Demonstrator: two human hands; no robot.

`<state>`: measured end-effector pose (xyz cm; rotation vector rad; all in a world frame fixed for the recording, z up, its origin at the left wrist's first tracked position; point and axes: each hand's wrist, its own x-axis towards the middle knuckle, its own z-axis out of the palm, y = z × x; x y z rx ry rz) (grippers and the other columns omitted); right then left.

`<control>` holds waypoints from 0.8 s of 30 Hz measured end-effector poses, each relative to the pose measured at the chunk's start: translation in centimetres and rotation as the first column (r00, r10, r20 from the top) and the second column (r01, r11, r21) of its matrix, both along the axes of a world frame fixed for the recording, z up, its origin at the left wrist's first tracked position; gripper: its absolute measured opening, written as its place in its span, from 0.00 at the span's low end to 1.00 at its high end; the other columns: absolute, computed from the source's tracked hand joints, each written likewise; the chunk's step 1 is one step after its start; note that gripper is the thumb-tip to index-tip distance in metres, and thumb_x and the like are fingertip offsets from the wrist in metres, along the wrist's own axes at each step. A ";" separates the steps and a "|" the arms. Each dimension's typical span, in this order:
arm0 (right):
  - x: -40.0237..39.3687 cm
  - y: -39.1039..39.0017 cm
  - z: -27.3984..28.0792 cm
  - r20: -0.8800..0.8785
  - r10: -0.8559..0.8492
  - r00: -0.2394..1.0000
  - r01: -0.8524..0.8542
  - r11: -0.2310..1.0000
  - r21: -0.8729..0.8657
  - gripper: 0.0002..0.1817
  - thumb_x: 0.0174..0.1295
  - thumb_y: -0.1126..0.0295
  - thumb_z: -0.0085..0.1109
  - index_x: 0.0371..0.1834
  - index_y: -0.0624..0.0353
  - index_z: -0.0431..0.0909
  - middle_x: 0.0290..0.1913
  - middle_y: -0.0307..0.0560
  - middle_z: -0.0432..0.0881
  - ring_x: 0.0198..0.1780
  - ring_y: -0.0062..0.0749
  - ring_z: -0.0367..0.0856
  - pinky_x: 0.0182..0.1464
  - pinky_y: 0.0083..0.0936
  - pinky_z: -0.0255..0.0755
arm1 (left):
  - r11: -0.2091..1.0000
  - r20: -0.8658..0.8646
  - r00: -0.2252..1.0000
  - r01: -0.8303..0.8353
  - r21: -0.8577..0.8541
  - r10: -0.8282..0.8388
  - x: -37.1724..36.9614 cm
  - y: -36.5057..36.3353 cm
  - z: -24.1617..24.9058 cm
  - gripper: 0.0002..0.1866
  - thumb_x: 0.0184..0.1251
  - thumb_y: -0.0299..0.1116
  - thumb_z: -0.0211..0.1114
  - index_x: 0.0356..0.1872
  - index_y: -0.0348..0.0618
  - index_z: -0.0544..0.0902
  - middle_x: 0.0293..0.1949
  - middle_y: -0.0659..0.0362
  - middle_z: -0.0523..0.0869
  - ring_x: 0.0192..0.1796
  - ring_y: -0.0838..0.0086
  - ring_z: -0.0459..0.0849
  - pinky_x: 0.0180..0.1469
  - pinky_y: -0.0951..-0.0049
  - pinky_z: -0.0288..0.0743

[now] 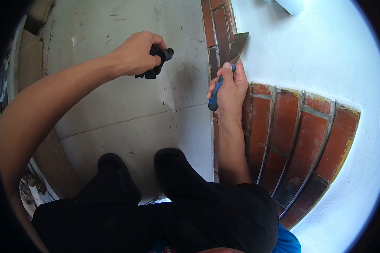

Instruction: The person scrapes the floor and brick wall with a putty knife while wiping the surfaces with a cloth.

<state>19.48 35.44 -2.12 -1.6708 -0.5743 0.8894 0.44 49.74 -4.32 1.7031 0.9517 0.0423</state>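
Note:
My right hand [231,90] grips a putty knife [237,45] by its blue and black handle. Its metal blade points up and touches the edge where the red brick facing [221,29] meets the white plastered wall [308,55]. My left hand [136,54] is raised over the floor, closed around a small black tool [158,59] whose end sticks out to the right. The two hands are apart, the left one higher and further left.
A curved brick surface [299,135] with grey mortar joints lies right of my arm. My two black shoes [143,168] stand on a grey concrete floor [126,109]. Boards and clutter [29,185] line the left edge.

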 end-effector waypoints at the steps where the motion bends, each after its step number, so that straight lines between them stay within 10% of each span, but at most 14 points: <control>1: 0.0 -0.1 -0.1 0.006 0.001 1.000 -0.001 1.000 0.000 0.05 0.76 0.68 0.46 0.47 0.56 0.70 0.31 0.36 0.69 0.17 0.19 0.72 0.12 0.19 0.66 | 1.000 0.014 1.000 -0.010 0.009 0.010 0.0 0.0 0.0 0.16 0.58 0.23 0.60 0.48 0.32 0.81 0.35 0.51 0.88 0.33 0.70 0.86 0.35 0.68 0.82; 24: -0.1 0.2 -0.4 -0.017 -0.009 1.000 0.009 1.000 0.008 0.10 0.76 0.68 0.46 0.56 0.56 0.70 0.32 0.37 0.69 0.18 0.19 0.71 0.12 0.19 0.66 | 1.000 0.001 1.000 -0.012 -0.029 0.012 0.0 -0.1 0.2 0.15 0.58 0.22 0.60 0.48 0.32 0.80 0.34 0.53 0.87 0.33 0.75 0.85 0.34 0.72 0.80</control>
